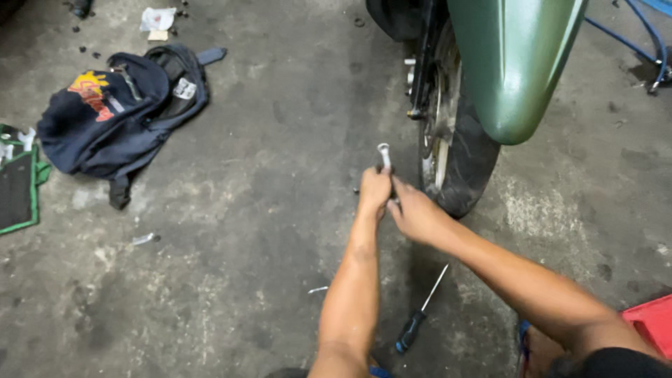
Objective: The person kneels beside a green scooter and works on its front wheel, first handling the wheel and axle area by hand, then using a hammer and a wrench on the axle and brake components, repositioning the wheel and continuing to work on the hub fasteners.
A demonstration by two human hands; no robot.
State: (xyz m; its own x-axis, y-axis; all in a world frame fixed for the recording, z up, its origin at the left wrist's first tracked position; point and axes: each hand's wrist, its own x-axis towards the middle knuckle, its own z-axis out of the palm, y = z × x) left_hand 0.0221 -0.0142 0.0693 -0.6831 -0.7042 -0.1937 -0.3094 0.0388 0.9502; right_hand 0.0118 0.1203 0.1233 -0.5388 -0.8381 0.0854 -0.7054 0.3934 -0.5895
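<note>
Steel wrench (383,155) stands upright, gripped in the closed left hand (374,190); right hand (416,213) (grip unclear) touches it, beside the wheel (455,157).

A dark blue backpack (115,112) lies on the stained concrete floor (266,231), a screwdriver (420,311) nearer, a green mudguard (514,63) over the motorcycle tyre (465,157).

Floor (266,231): bare grey concrete, stained, with pale worn patches.
Left side: dark blue backpack (119,112) lying flat; green-edged black mat (17,189) at the frame edge.
Top: crumpled paper (158,19) and small dark bits.
Top right: blue hoses (640,35) running over the floor.
Light: even, dim.
</note>
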